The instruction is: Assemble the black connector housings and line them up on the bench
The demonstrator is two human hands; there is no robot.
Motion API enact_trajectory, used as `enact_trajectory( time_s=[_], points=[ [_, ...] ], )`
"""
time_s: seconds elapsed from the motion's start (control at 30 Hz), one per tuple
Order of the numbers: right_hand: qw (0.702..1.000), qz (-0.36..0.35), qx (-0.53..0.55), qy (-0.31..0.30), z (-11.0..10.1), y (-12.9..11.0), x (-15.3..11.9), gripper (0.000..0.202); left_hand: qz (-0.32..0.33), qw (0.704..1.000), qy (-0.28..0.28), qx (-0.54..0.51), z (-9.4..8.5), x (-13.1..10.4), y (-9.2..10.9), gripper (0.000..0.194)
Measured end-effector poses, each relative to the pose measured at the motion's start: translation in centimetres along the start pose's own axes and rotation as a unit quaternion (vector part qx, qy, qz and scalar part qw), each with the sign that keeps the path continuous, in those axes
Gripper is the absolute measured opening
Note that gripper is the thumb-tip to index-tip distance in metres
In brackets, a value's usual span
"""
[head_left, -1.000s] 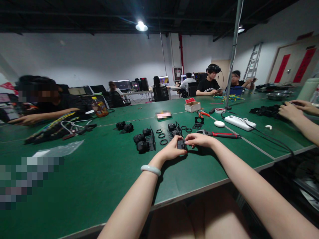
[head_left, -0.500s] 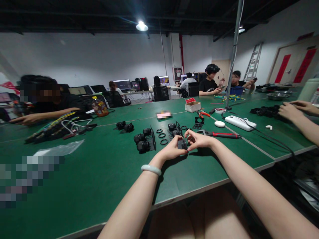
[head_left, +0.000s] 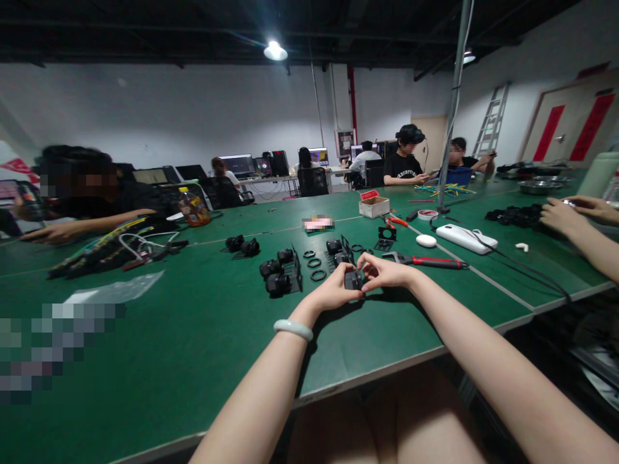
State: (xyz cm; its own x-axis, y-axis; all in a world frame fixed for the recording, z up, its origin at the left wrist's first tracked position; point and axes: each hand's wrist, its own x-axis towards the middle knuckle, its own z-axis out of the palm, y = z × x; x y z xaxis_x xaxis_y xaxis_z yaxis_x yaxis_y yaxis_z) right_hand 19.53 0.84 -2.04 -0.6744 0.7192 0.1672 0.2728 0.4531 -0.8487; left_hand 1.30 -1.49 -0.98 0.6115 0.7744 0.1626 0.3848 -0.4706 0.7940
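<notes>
On the green table (head_left: 203,361), my left hand (head_left: 336,287) grips a small black part (head_left: 353,280) between thumb and fingers. My right hand (head_left: 382,272) pinches at the right side of the same part, its fingertips against it. Just beyond my hands stands a black camera-like module (head_left: 334,246) with an upright plate. Several black rings (head_left: 314,263) lie to the left of it. Further left is a group of black modules (head_left: 280,274), and another pair (head_left: 242,245) sits behind them. A black bracket (head_left: 385,237) stands beyond my right hand.
Pliers with red handles (head_left: 438,263), a white power bank (head_left: 465,238) with a black cable, a round white case (head_left: 426,240) and an open box (head_left: 374,206) lie to the right. Another person's hands (head_left: 570,216) work at far right. Left are cables (head_left: 111,248) and a bottle (head_left: 193,207).
My right hand's fingers have shifted slightly left against the black part. My left hand stays nearly still. The person across the table has lowered a hand.
</notes>
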Motion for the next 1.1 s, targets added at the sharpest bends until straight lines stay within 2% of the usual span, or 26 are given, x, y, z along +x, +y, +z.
enact_trajectory(
  time_s=[0.23, 0.67, 1.1],
  points=[
    [1.0, 0.009, 0.014, 0.001, 0.0, 0.3, 0.2, 0.047, -0.005, 0.999, 0.019, 0.034, 0.0, 0.0, 0.3, 0.048],
    [0.999, 0.027, 0.034, 0.003, 0.0, -0.1, 0.0, 0.042, -0.012, 0.998, 0.017, 0.051, -0.1, -0.1, 0.1, 0.051],
    [0.999, 0.039, -0.001, 0.013, 0.0, -0.8, -0.3, 0.035, -0.026, 0.998, 0.027, 0.049, 0.0, -0.2, 0.4, 0.051]
  ],
)
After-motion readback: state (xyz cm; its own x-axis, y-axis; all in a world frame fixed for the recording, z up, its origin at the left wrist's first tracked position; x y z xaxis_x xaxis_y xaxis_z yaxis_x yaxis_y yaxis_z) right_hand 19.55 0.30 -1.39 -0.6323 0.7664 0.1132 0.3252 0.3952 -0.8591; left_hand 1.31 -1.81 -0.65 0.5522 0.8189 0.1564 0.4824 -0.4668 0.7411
